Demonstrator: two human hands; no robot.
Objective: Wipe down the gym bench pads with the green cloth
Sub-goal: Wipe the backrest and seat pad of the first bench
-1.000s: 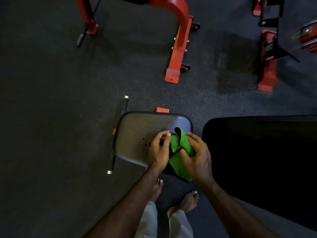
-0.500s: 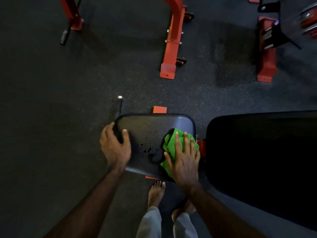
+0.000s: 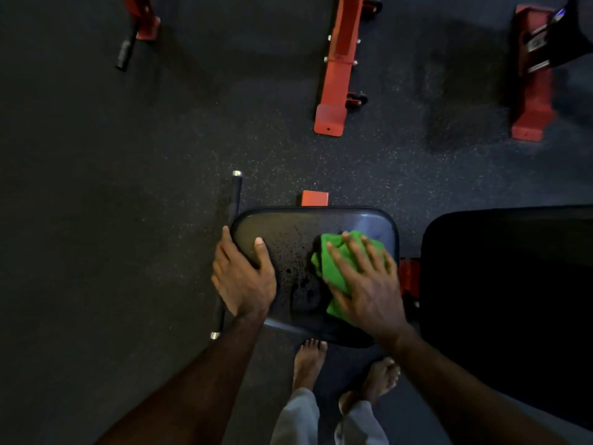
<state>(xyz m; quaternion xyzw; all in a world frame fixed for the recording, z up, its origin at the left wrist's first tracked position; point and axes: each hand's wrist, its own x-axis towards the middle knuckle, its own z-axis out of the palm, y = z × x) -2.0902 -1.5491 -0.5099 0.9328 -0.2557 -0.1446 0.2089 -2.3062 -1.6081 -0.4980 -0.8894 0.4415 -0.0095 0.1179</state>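
On seat pad (image 3: 298,226): right hand (image 3: 365,284) flat, pressing green cloth (image 3: 333,268); left hand (image 3: 244,277) grip curled round pad edge.

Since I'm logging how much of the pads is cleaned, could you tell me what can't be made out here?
- Seat pad under the cloth and right hand: hidden in the head view.
- Long pad: too dark to tell wet or wiped, and cut off by the right edge.
- Seat pad's near-left corner: covered by the left hand.
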